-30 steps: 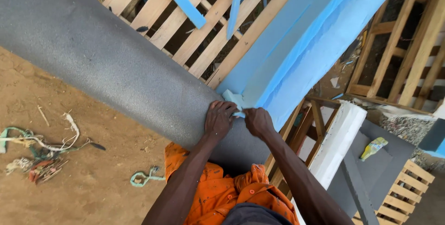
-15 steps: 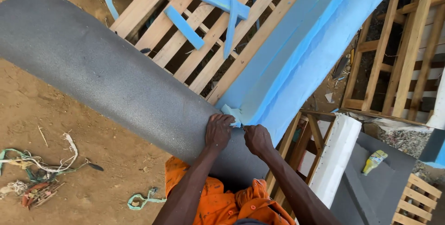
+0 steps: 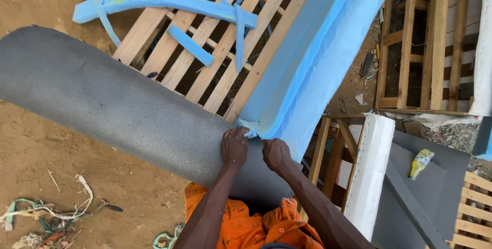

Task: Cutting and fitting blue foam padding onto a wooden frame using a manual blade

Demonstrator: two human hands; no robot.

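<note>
Left hand [image 3: 234,146] pinches blue foam sheet's corner [image 3: 249,127] at frame centre | right hand [image 3: 275,154] closed, contents unclear, on grey rounded padded arm [image 3: 118,105] | risk: thin foam may tear if tugged hard

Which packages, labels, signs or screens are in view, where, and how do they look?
Small packet or tube: lying on the grey panel at right, away from both hands; elongated, yellow and green, with a darker cap end. Print too small to tell.
No signs or screens in view.
</note>
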